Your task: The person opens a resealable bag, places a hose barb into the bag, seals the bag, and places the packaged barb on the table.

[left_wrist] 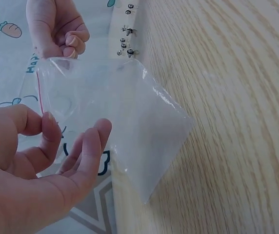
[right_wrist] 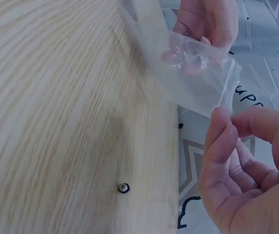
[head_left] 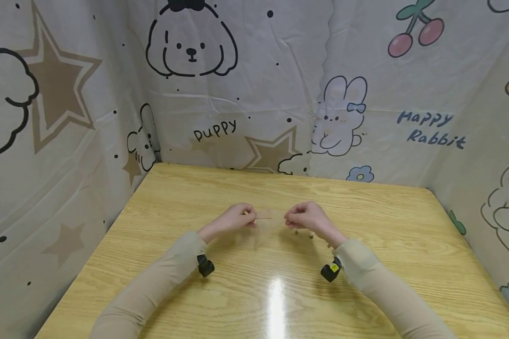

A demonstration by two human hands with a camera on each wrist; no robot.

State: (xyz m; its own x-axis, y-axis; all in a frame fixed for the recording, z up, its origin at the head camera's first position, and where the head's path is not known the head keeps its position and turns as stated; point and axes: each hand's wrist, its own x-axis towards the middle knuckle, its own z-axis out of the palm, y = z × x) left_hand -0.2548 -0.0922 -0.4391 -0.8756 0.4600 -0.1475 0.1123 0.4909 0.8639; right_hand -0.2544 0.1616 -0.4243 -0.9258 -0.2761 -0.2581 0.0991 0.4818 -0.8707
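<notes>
A clear zip bag [left_wrist: 149,122] with a red line along its mouth is stretched between the two hands above the table. My left hand [head_left: 236,217] pinches the mouth edge near the red line between thumb and index finger, its other fingers loosely bent behind the film. At the opposite end of that edge, my right hand [head_left: 311,219] pinches a corner between thumb and fingertips. In the left wrist view the bag's lower part hangs slanted over the wood, and nothing shows inside it. Several small screws [left_wrist: 129,32] lie on the table near the right hand.
The wooden table [head_left: 220,292] runs back to a printed curtain [head_left: 254,94], which also hangs along both sides. One dark-rimmed screw [right_wrist: 124,187] lies on the wood below the right hand. Small black cameras [head_left: 205,266] sit at both wrists.
</notes>
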